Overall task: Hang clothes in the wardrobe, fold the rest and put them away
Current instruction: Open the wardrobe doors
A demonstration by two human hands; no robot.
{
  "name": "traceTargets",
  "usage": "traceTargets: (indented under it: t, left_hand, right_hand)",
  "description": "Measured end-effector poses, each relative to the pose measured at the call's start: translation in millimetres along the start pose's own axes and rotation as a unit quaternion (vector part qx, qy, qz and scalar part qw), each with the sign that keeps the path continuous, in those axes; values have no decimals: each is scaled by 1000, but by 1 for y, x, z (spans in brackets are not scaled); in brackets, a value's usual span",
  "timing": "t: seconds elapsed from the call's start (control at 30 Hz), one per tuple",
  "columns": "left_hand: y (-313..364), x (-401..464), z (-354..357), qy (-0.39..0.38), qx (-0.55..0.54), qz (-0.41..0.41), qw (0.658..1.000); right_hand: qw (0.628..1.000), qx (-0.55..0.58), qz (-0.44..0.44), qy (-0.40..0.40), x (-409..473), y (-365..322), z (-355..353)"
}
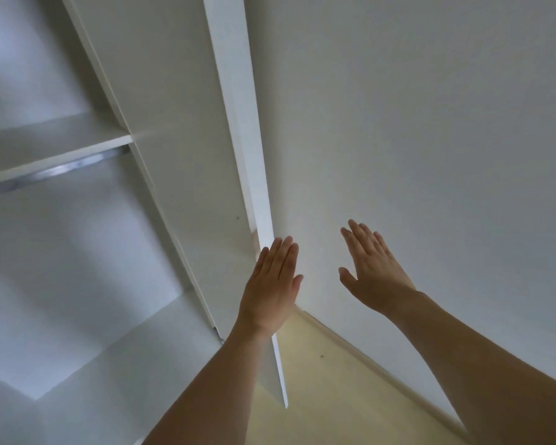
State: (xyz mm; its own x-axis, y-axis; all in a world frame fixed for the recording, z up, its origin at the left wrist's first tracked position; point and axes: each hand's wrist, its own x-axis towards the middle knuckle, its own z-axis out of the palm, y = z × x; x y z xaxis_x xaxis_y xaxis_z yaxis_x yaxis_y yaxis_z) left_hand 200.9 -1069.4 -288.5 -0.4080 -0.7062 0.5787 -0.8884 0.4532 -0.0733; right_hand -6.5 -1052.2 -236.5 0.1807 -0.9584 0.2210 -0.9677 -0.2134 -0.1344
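Note:
A white wardrobe [77, 252] stands open on the left, with a shelf [55, 149] and a metal hanging rail [58, 171] just under it. Its white door [238, 107] is swung open, edge toward me. My left hand [272, 284] is raised with straight fingers at the door's edge; whether it touches is unclear. My right hand [371, 268] is held flat with spread fingers against or just off the white wall [430, 123] to the right. No clothes are in view and both hands hold nothing.
The wardrobe's inside panel [180, 155] runs between the shelf and the door. A pale wooden floor [334, 380] and a skirting board [382, 370] lie below the wall on the right.

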Motion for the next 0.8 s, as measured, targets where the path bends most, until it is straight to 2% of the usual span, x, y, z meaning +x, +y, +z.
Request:
traceTargets:
  t: [0.37,0.57,0.8]
  left_hand:
    - [115,-53,8,-99,-114,33,988]
    - [219,-107,-9,-129,-147,76,978]
    - [360,-183,-57,-126,-227,126,958]
  right_hand:
    - [992,30,118,-40,-158,49,13]
    - [980,42,190,-38,-295,89,1]
    - [962,60,261,-57,-472,128,-20]
